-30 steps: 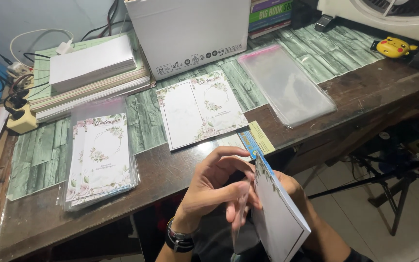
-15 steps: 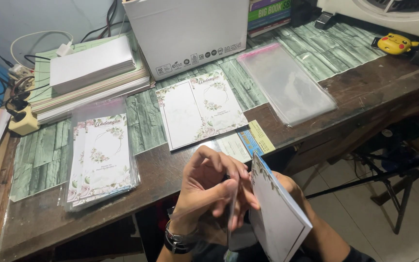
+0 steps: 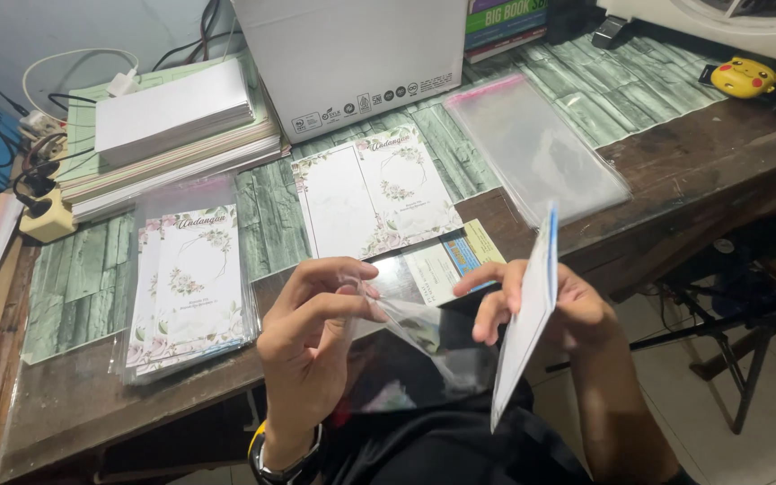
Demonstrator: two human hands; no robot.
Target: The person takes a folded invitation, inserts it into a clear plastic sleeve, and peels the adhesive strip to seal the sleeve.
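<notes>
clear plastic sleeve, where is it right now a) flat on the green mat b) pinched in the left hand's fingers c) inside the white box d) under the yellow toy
b: the left hand pinches the clear plastic sleeve at its top edge, while the right hand holds a white card beside it.

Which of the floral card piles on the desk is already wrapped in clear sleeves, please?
The left pile, glossy in plastic, by the left hand; the middle pile lies bare.
</notes>
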